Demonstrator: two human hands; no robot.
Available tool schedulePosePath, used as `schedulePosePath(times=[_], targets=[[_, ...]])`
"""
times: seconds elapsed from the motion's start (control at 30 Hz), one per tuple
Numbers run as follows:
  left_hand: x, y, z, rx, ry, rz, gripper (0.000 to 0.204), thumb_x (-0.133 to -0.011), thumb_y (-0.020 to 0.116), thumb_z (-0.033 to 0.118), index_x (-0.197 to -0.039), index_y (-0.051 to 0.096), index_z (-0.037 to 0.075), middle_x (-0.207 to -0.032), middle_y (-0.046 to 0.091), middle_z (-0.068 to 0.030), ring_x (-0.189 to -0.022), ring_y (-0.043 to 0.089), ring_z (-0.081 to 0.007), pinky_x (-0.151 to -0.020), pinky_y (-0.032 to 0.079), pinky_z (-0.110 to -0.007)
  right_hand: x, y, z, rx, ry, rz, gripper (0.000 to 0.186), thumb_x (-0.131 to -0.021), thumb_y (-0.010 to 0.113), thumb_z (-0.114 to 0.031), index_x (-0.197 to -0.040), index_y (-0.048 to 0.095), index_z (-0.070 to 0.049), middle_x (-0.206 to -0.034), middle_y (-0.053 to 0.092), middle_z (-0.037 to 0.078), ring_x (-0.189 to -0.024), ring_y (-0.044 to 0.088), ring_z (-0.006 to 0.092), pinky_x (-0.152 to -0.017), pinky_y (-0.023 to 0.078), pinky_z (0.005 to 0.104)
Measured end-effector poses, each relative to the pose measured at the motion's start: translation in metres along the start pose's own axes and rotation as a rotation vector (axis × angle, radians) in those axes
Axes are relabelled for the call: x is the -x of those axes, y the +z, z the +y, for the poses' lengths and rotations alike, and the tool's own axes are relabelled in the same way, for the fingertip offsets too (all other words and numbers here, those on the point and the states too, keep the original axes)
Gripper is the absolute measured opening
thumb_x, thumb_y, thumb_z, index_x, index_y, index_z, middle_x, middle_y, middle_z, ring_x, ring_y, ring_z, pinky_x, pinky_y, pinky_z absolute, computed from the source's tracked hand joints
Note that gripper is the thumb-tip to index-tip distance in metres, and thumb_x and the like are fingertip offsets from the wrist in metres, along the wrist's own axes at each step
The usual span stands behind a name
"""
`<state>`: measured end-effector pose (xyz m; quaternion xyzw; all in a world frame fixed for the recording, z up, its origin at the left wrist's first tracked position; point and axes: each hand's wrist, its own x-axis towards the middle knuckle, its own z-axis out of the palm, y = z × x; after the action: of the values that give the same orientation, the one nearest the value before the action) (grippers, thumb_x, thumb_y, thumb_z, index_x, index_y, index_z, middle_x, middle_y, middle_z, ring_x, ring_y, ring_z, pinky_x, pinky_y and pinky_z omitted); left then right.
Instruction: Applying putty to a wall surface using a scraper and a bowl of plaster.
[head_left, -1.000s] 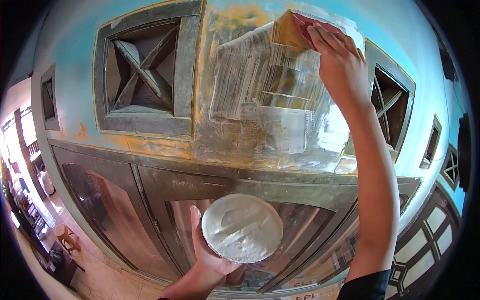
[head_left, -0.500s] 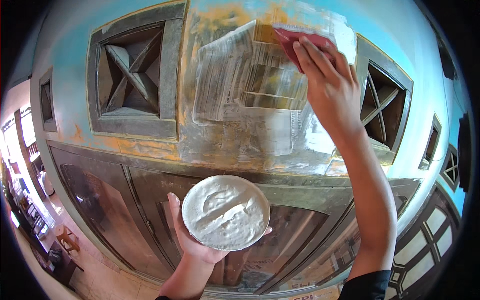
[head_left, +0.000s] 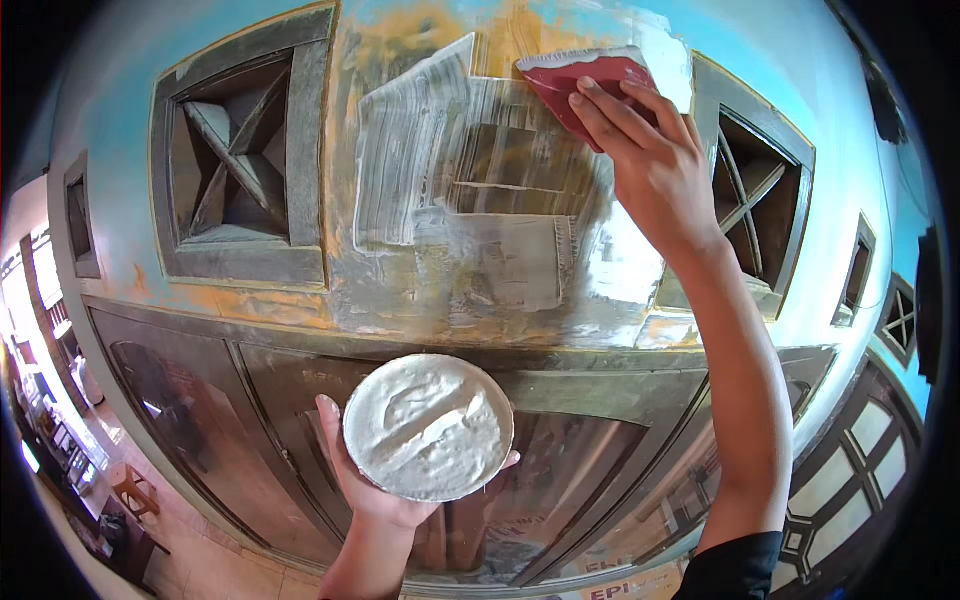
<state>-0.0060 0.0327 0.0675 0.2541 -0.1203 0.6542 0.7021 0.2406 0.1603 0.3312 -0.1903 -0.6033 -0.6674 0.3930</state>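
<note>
My left hand (head_left: 365, 480) cups a round container (head_left: 430, 360) from below, its thumb along the left side; thick white paste (head_left: 420, 430) fills it, with a groove across the surface. My right hand (head_left: 660, 175) grips a red flat spreader (head_left: 560, 95) with a pale-coated top edge, held against the upper wall, fingers bent over its face. Around the spreader is a patched stretch of wall (head_left: 510, 260) with streaks of white filler over grey and ochre.
Recessed vents with crossed slats (head_left: 230, 160) flank the patch, the right one (head_left: 750, 200) behind my forearm. Below are brown glazed doors (head_left: 170, 400). A wooden stool (head_left: 135, 490) stands on the tiled floor at lower left; a paned door (head_left: 850, 480) is at right.
My right hand and the spreader have moved down and left across the patch. My left hand and the container have shifted left and somewhat up. The view has also shifted slightly.
</note>
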Motion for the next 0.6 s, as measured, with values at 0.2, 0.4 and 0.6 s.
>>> schedulePosePath(times=[0.2, 0.4, 0.6], targets=[[-0.001, 0.002, -0.005, -0.011, 0.006, 0.009, 0.095, -0.098, 0.027, 0.082, -0.158, 0.042, 0.010, -0.164, 0.039, -0.0174, -0.144, 0.040, -0.0512, -0.101, 0.021, -0.093, -0.012, -0.009, 0.010, 0.039, 0.024, 0.116, 0.050, -0.084, 0.069, -0.007, -0.133, 0.070, -0.021, -0.136, 0.067, -0.010, -0.120, 0.062, 0.0176, -0.093, 0.050, 0.0363], [-0.002, -0.016, -0.005, -0.253, 0.158, 0.191, 0.095, -0.099, 0.028, 0.080, -0.158, 0.042, 0.007, -0.161, 0.042, -0.0206, -0.142, 0.044, -0.0493, -0.105, 0.029, -0.087, -0.031, 0.009, 0.009, 0.097, 0.082, 0.061, 0.049, -0.087, 0.067, -0.008, -0.135, 0.068, -0.020, -0.139, 0.066, -0.008, -0.122, 0.060, 0.0176, -0.089, 0.051, 0.0387], [0.005, -0.004, -0.003, -0.039, -0.001, 0.052, 0.095, -0.097, 0.029, 0.082, -0.159, 0.041, 0.011, -0.166, 0.035, -0.0169, -0.147, 0.036, -0.0509, -0.102, 0.018, -0.093, 0.000, -0.002, -0.018, 0.048, 0.102, -0.068, 0.057, -0.084, 0.066, -0.006, -0.140, 0.065, -0.017, -0.145, 0.061, -0.006, -0.124, 0.055, 0.0224, -0.090, 0.051, 0.0406]])
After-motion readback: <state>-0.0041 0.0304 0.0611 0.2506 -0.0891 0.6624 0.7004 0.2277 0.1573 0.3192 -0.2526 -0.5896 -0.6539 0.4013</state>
